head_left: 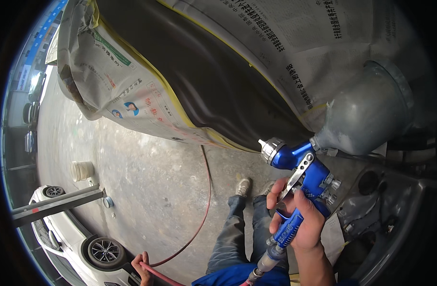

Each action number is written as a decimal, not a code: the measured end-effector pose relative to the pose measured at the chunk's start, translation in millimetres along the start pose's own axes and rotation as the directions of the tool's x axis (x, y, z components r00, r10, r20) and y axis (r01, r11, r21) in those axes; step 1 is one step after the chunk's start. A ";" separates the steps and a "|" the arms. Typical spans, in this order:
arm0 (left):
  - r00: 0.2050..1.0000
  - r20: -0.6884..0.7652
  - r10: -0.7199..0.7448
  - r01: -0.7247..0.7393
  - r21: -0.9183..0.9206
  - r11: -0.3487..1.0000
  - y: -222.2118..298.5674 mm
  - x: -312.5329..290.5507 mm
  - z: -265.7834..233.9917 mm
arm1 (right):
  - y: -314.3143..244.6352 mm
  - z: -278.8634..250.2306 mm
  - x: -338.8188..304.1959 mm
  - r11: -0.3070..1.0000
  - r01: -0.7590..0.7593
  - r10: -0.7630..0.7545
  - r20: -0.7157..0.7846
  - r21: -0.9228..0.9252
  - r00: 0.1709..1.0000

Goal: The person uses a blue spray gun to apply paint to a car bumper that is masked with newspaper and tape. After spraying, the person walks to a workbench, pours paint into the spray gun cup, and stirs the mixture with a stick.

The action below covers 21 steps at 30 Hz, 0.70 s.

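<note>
One hand of ours, the right hand (pixel 306 224), is wrapped round the grip of a blue spray gun (pixel 316 176), fingers curled by the silver trigger (pixel 300 172); we cannot tell how far it is squeezed. Our left hand (pixel 142 269), partly cut off at the lower rim, is closed around a red hose (pixel 208 200), which joins the gun's lower end and loops across the concrete floor (pixel 147 186). The gun rises above the right hand, its silver nozzle (pixel 274 151) facing left by the lower right end of a dark, glossy panel (pixel 204 81). Yellow masking tape (pixel 156 71) and newspaper (pixel 128 86) border the panel's long edges.

On top of the gun sits a grey paint cup (pixel 364 114), tilted to the right; its contents are hidden from us. Toward the floor's left edge stands a whitish bucket (pixel 82 170), whose inside we cannot make out, with a white car (pixel 70 226) below it in view.
</note>
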<state>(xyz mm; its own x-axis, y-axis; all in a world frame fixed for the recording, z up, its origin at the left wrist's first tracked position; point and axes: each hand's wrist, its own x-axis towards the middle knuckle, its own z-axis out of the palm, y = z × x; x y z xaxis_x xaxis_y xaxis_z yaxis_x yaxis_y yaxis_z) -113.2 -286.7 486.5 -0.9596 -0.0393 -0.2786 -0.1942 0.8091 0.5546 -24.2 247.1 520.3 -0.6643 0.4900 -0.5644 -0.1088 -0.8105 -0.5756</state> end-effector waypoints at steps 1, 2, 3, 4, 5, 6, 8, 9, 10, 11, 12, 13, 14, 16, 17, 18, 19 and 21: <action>1.000 -0.009 0.009 -0.009 0.003 1.000 -1.6 1.9 0.4 | -0.6 -3.3 5.0 1.000 0.000 0.000 0.027 -0.016 1.000; 1.000 -0.019 0.020 -0.020 0.007 1.000 -3.1 3.5 0.9 | -1.8 -7.0 9.1 1.000 0.005 -0.004 0.038 -0.028 0.999; 0.999 -0.012 0.036 -0.036 -0.001 0.999 -4.3 5.2 1.6 | -2.2 -10.0 11.7 1.000 0.016 -0.016 0.031 -0.022 0.999; 0.999 -0.007 0.051 -0.051 -0.009 0.999 -5.5 6.3 2.2 | -2.7 -12.9 13.0 1.000 0.017 -0.017 0.017 -0.024 1.000; 0.998 -0.002 0.062 -0.062 -0.019 0.998 -6.4 6.7 2.9 | -5.9 -17.0 12.2 0.999 -0.012 0.012 -0.003 -0.041 1.000; 0.999 0.005 0.052 -0.052 -0.002 0.999 -6.6 7.1 3.5 | -4.8 -17.9 9.0 0.996 -0.010 -0.005 -0.176 -0.088 0.984; 0.999 0.018 0.026 -0.027 0.029 0.999 -5.4 6.4 5.7 | -5.8 -22.2 5.0 0.991 -0.013 -0.026 -0.282 -0.135 0.959; 1.000 0.022 0.010 -0.010 0.023 1.000 -3.7 6.6 7.2 | -5.3 -24.6 5.5 0.995 -0.003 -0.020 -0.234 -0.097 0.972; 1.000 0.026 -0.006 0.006 0.018 1.000 -1.2 6.9 8.9 | -4.4 -27.2 6.5 0.998 0.007 -0.020 -0.199 -0.065 0.980; 0.999 0.030 -0.022 0.022 0.015 1.000 1.9 6.9 10.4 | -3.6 -30.2 7.6 0.999 0.015 -0.020 -0.164 -0.032 0.986; 0.999 0.038 -0.017 0.016 0.021 1.000 5.6 6.7 12.0 | -1.8 -33.5 10.4 1.000 0.015 -0.013 -0.098 0.012 0.995; 0.999 0.047 -0.011 0.009 0.028 1.000 9.8 6.1 14.0 | 0.0 -38.0 14.6 1.000 0.015 -0.014 -0.039 0.020 0.999; 0.999 0.054 -0.004 0.002 0.037 0.999 14.1 5.1 15.5 | 1.8 -43.0 19.0 0.999 0.015 -0.016 0.021 0.029 1.000; 0.996 0.061 0.058 -0.064 0.101 0.993 22.5 3.3 19.8 | 5.9 -53.5 24.0 0.999 0.003 -0.004 0.022 0.033 1.000; 0.993 0.078 0.086 -0.098 0.154 0.983 26.6 3.1 20.5 | 7.7 -59.6 26.1 0.999 -0.016 0.015 0.016 0.039 1.000; 0.989 0.097 0.113 -0.131 0.205 0.970 30.2 2.3 22.1 | 9.3 -66.1 27.2 0.998 -0.034 0.034 0.010 0.043 0.999; 0.991 0.105 0.088 -0.107 0.188 0.976 33.0 1.1 24.7 | 11.3 -72.6 27.0 0.997 -0.058 0.059 -0.015 0.054 0.998; 0.989 0.125 0.085 -0.110 0.210 0.971 37.7 -0.3 31.0 | 17.2 -85.7 28.6 0.996 -0.059 0.063 -0.053 0.072 0.997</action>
<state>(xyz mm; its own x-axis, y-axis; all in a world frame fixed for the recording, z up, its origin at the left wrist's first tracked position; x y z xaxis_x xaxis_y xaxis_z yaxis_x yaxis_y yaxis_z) -113.9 -238.0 483.1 -0.9395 0.1029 -0.3266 -0.0406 0.9136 0.4046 18.4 274.7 443.5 -0.6296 0.4548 -0.6299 -0.1229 -0.8589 -0.4972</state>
